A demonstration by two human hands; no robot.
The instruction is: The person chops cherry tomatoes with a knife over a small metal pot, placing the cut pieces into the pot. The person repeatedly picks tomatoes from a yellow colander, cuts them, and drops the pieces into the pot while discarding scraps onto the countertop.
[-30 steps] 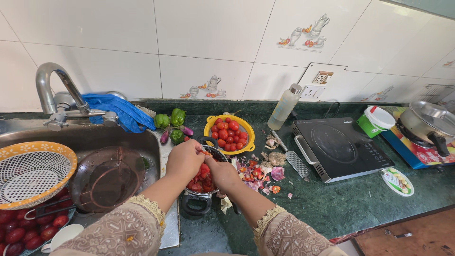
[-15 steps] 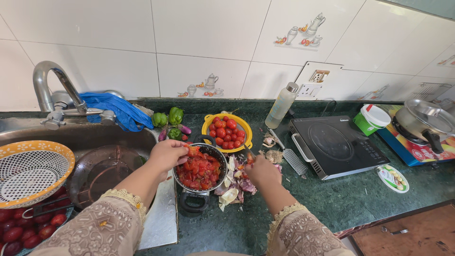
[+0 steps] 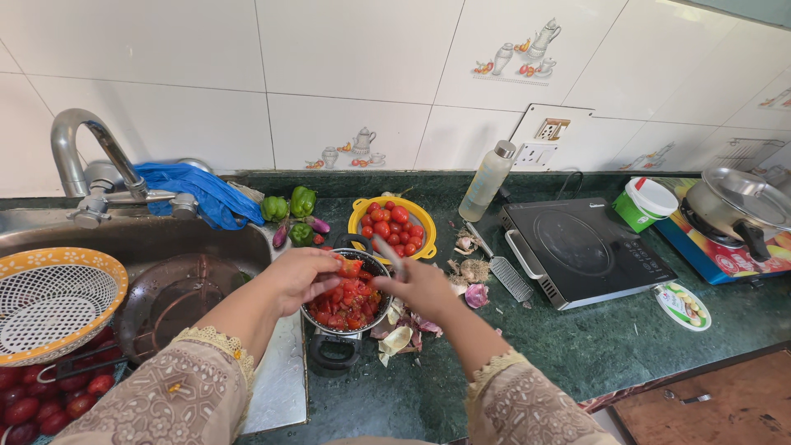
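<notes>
left hand (image 3: 298, 278) is gripping a tomato piece (image 3: 349, 267) over the pot (image 3: 346, 301) — right hand (image 3: 420, 286) is closing around a knife (image 3: 387, 250) beside it.

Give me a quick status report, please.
Left hand holds tomato piece over pot. Right hand grips knife. Peels lie beside the pot.
</notes>
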